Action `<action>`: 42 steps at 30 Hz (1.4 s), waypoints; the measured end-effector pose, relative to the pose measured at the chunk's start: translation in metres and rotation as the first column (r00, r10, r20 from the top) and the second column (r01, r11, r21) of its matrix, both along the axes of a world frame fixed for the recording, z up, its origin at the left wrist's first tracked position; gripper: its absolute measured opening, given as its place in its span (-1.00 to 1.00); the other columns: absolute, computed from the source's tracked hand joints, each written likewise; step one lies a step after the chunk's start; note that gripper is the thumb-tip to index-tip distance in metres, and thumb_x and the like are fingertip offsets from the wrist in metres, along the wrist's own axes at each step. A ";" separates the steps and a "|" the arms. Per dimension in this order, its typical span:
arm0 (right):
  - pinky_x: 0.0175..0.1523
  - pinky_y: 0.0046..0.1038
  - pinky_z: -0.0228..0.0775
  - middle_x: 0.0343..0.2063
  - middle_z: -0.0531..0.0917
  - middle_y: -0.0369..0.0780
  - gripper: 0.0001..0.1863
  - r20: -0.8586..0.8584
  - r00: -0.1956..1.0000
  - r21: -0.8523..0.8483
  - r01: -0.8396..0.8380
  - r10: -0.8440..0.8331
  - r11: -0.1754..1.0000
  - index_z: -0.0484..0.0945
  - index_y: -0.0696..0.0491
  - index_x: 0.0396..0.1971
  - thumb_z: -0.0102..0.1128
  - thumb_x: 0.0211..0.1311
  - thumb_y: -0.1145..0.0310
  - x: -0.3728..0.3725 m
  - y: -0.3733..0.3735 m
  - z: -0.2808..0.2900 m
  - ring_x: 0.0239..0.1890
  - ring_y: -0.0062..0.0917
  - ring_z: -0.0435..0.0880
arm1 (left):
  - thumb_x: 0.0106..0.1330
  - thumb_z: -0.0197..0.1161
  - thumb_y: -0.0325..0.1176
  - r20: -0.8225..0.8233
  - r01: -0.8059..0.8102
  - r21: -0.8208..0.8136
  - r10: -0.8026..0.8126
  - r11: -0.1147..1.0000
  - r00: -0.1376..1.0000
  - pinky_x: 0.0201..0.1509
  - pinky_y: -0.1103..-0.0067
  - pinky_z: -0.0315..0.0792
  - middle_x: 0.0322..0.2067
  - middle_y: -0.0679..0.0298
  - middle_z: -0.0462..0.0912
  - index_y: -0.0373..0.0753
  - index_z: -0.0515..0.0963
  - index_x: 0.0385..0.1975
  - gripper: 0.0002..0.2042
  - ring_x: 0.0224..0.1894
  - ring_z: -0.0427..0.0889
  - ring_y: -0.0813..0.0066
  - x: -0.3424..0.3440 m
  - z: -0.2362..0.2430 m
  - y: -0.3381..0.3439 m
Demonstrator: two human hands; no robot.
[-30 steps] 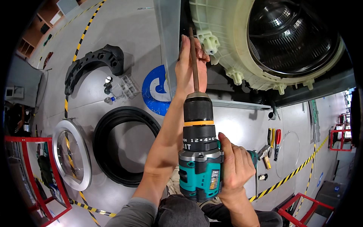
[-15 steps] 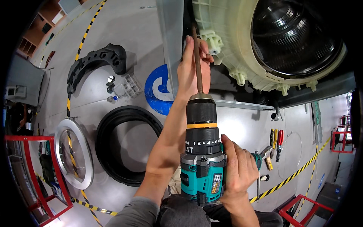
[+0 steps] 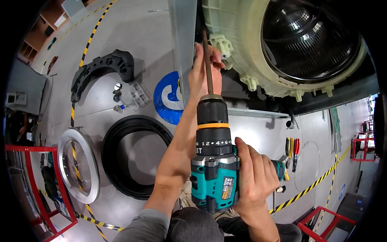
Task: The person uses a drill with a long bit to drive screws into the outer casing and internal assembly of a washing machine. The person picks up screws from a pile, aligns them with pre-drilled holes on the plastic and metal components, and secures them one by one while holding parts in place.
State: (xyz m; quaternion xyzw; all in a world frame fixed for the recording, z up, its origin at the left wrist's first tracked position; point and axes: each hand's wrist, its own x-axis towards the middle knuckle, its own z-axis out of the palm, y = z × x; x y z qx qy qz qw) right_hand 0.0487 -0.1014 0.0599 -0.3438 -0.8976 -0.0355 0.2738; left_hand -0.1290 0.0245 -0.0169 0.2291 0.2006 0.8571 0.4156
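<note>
My right hand point(image 3: 256, 177) is closed around the handle of a teal and black cordless drill point(image 3: 213, 173), which points away from me. A long, brownish rod-like bit point(image 3: 208, 68) runs from its chuck up between the grey cabinet panel and a cream plastic washing machine tub point(image 3: 242, 52). My left hand point(image 3: 205, 78) is cupped behind the bit, thumb left of it and curled fingers to the right, close to a lug on the tub's rim. How firmly those fingers press is hard to see. The bit's far tip is hidden in shadow. Inside the tub shows a perforated metal drum point(image 3: 306, 36).
Left on the floor lie a black curved counterweight point(image 3: 102, 68), a black rubber ring point(image 3: 109, 161), a round glass door point(image 3: 93, 177) and a clear divided tray point(image 3: 139, 94). Pliers point(image 3: 296, 149) lie right of the drill. Red metal frames point(image 3: 60, 189) stand at the sides.
The drill sits slightly further left and higher in view, and the tub has shifted a little left. My left hand appears slightly lower. Both hands keep their places on drill and bit.
</note>
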 end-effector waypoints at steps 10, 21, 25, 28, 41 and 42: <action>-0.36 -0.47 0.43 -0.46 0.59 -0.17 -0.57 -0.013 1.000 -0.018 -0.028 0.027 0.999 0.56 0.24 -0.08 0.10 -0.03 0.46 -0.001 0.003 0.002 -0.52 -0.43 0.56 | 0.43 0.02 0.00 0.071 -0.049 0.057 0.045 0.997 0.996 -0.28 0.57 0.27 -0.57 0.35 0.38 -0.13 0.39 -0.50 -0.64 -0.44 0.36 0.57 -0.002 -0.002 0.006; -0.33 -0.49 0.38 -0.32 0.64 -0.15 -0.53 -0.024 1.000 0.002 0.001 -0.001 1.000 0.57 0.22 -0.05 0.07 -0.05 0.43 0.006 -0.002 -0.013 -0.48 -0.47 0.57 | 0.46 -0.05 0.00 -0.005 -0.021 0.023 0.021 1.000 1.000 -0.14 0.54 0.27 -0.53 0.37 0.38 -0.13 0.39 -0.50 -0.63 -0.37 0.34 0.56 0.002 -0.004 -0.004; -0.29 -0.49 0.36 -0.27 0.65 -0.16 -0.52 -0.026 1.000 -0.002 0.003 -0.003 1.000 0.56 0.21 -0.03 0.05 -0.03 0.41 0.006 -0.008 -0.018 -0.44 -0.48 0.58 | 0.46 -0.05 -0.02 0.000 0.034 0.026 -0.034 0.999 0.999 0.00 0.46 0.26 -0.48 0.40 0.37 -0.10 0.38 -0.49 -0.66 -0.27 0.34 0.54 0.002 0.000 -0.013; -0.26 -0.49 0.36 -0.25 0.65 -0.17 -0.51 -0.011 1.000 -0.016 0.005 -0.005 1.000 0.55 0.21 -0.02 0.04 -0.03 0.39 0.010 -0.016 -0.019 -0.42 -0.47 0.58 | 0.47 -0.08 -0.06 0.015 0.105 0.061 -0.106 0.993 0.994 0.07 0.44 0.25 -0.44 0.38 0.41 -0.11 0.40 -0.49 -0.67 -0.17 0.39 0.51 0.002 -0.005 -0.019; -0.23 -0.34 0.40 -0.30 0.68 -0.11 -0.44 -0.055 0.997 -0.648 0.000 -0.047 0.762 0.58 0.18 -0.10 0.33 -0.22 0.25 0.127 -0.047 0.011 -0.34 -0.28 0.66 | 0.48 -0.08 -0.07 -0.503 0.196 -0.739 -0.721 0.645 0.477 0.00 0.53 0.31 -0.15 0.12 0.53 -0.38 0.51 -0.27 -0.58 -0.22 0.48 0.47 -0.002 -0.019 -0.109; -0.23 -0.32 0.42 -0.33 0.69 -0.10 -0.45 -0.067 0.995 -0.728 0.002 -0.073 0.686 0.59 0.15 -0.12 0.36 -0.25 0.28 0.145 -0.045 0.015 -0.35 -0.24 0.67 | 0.46 -0.03 -0.08 -0.482 0.157 -0.800 -0.775 0.580 0.407 0.00 0.52 0.33 -0.13 0.11 0.53 -0.40 0.50 -0.20 -0.59 -0.23 0.50 0.47 -0.004 -0.018 -0.111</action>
